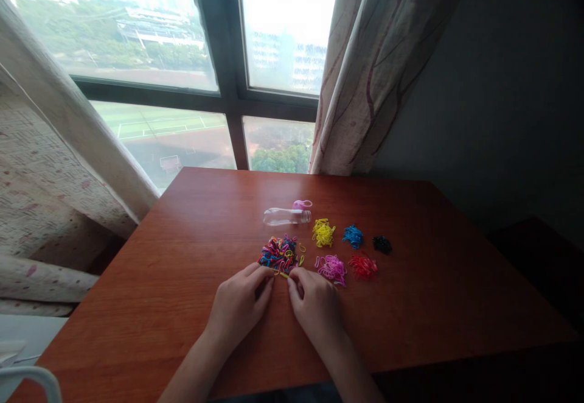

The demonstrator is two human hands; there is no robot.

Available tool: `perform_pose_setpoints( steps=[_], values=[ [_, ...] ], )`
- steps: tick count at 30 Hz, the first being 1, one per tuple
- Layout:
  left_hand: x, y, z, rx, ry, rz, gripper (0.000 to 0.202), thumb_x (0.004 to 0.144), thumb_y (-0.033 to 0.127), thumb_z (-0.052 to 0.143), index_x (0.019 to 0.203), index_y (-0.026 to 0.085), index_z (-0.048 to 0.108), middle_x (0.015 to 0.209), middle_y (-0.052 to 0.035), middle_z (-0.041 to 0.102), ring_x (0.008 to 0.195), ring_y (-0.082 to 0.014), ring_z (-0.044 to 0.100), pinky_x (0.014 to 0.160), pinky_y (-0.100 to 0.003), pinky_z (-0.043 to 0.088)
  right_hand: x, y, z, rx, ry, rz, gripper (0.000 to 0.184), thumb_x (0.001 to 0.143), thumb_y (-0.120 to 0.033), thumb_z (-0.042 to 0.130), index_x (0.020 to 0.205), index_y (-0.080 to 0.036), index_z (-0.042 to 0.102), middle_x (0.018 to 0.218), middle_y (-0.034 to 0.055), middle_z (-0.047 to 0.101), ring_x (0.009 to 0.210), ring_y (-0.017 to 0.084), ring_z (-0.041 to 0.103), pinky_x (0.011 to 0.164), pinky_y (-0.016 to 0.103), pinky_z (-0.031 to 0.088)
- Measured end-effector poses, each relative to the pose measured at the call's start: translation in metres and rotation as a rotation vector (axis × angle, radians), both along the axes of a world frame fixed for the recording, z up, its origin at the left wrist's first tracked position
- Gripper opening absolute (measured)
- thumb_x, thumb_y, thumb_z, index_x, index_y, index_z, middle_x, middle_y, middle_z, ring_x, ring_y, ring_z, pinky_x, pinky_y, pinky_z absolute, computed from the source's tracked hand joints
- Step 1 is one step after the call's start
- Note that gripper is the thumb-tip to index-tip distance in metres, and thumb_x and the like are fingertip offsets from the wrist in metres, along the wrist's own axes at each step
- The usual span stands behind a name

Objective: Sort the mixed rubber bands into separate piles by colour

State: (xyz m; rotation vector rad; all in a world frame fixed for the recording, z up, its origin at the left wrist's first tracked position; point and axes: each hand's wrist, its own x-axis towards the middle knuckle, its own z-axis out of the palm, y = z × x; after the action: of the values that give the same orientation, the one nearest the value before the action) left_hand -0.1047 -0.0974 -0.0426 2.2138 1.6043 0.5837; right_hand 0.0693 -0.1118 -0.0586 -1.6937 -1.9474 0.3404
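Note:
A mixed pile of small coloured rubber bands (279, 253) lies on the table, right in front of both hands. My left hand (241, 298) rests at the pile's near left edge, thumb and fingers drawn together; what sits between them is hidden. Opposite it, my right hand (316, 305) has its fingers curled in, with the fingertips at a yellow rubber band (283, 275). A few loose yellow bands lie along the pile's right side. Close to the right hand is a heap of pink rubber bands (333, 269).
Sorted heaps of yellow bands (323, 233), blue bands (353, 236), black bands (382, 245) and red bands (364, 265) lie to the right. Behind the pile, a clear bottle (285, 217) lies sideways by a pink cap with a loop (301, 204). A window and curtains stand beyond the wooden table (420, 311).

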Motion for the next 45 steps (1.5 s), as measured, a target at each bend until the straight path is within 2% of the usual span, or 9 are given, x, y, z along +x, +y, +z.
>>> perform_pose_setpoints(
  steps=[8,16,19,24,27,31,35,38,45],
  values=[
    [0.0,-0.001,0.0,0.026,-0.029,-0.005,0.018,0.092,0.025,0.049,0.093,0.026,0.067,0.093,-0.0004,0.071,0.081,-0.0162,0.067,0.068,-0.024,0.046,0.002,0.0,0.001,0.015,-0.004,0.007,0.012,0.089,-0.014,0.056,0.082,-0.022,0.063,0.073,-0.0016,0.067,0.068,0.014,0.062,0.062,0.023,0.032],
    [0.0,-0.001,0.0,0.012,-0.012,-0.005,0.016,0.092,0.026,0.05,0.094,0.026,0.066,0.095,-0.0002,0.07,0.083,-0.0168,0.067,0.069,-0.025,0.046,0.013,-0.001,0.003,0.064,0.123,0.011,0.016,0.091,-0.019,0.051,0.085,-0.021,0.066,0.072,-0.0002,0.067,0.065,0.014,0.061,0.064,0.023,0.036],
    [0.0,-0.001,-0.001,0.008,-0.011,-0.007,0.017,0.093,0.026,0.049,0.095,0.026,0.066,0.095,-0.0002,0.07,0.085,-0.0171,0.067,0.07,-0.025,0.046,0.035,0.016,0.012,0.105,0.112,-0.079,0.017,0.092,-0.024,0.052,0.085,-0.021,0.068,0.069,0.0004,0.067,0.061,0.014,0.06,0.061,0.023,0.036],
    [-0.001,-0.001,-0.002,0.023,-0.007,-0.007,0.017,0.093,0.026,0.049,0.093,0.026,0.065,0.095,0.0,0.071,0.084,-0.0171,0.068,0.068,-0.025,0.046,0.075,0.065,0.03,0.096,-0.013,-0.213,0.015,0.089,-0.025,0.056,0.085,-0.021,0.069,0.068,0.0002,0.068,0.061,0.015,0.06,0.059,0.023,0.035],
    [0.0,-0.001,-0.002,0.034,-0.006,-0.009,0.016,0.092,0.026,0.049,0.093,0.026,0.065,0.096,0.0001,0.071,0.083,-0.0169,0.068,0.068,-0.025,0.046,0.084,0.086,0.033,0.059,-0.115,-0.227,0.012,0.088,-0.024,0.059,0.084,-0.022,0.07,0.071,0.0007,0.07,0.064,0.015,0.061,0.058,0.024,0.033],
    [0.0,-0.001,-0.001,0.034,0.0,-0.012,0.016,0.093,0.025,0.049,0.092,0.026,0.065,0.095,0.0003,0.071,0.083,-0.0167,0.068,0.068,-0.025,0.046,0.083,0.096,0.03,0.047,-0.145,-0.233,0.012,0.087,-0.024,0.06,0.084,-0.023,0.071,0.072,0.0009,0.071,0.064,0.015,0.061,0.057,0.024,0.031],
    [0.0,-0.001,-0.002,0.044,0.004,-0.011,0.015,0.093,0.026,0.049,0.092,0.027,0.065,0.094,0.0004,0.071,0.082,-0.0167,0.068,0.068,-0.025,0.045,0.081,0.093,0.028,0.05,-0.15,-0.234,0.013,0.088,-0.025,0.059,0.086,-0.024,0.071,0.075,0.0008,0.072,0.066,0.016,0.063,0.057,0.024,0.031],
    [0.0,-0.002,-0.001,0.053,-0.005,-0.004,0.016,0.092,0.026,0.05,0.091,0.026,0.065,0.093,0.0003,0.071,0.081,-0.0163,0.068,0.066,-0.024,0.045,0.074,0.082,0.029,0.079,-0.13,-0.22,0.016,0.089,-0.027,0.056,0.087,-0.023,0.071,0.073,0.0014,0.071,0.066,0.016,0.063,0.057,0.025,0.033],
    [-0.001,-0.001,0.0,0.037,-0.041,0.032,0.016,0.092,0.026,0.05,0.094,0.025,0.066,0.091,-0.0006,0.07,0.078,-0.0161,0.067,0.064,-0.024,0.045,0.028,0.023,0.019,0.07,0.029,-0.012,0.015,0.091,-0.022,0.054,0.087,-0.022,0.068,0.074,0.0004,0.07,0.067,0.016,0.064,0.063,0.024,0.036]
  ],
)
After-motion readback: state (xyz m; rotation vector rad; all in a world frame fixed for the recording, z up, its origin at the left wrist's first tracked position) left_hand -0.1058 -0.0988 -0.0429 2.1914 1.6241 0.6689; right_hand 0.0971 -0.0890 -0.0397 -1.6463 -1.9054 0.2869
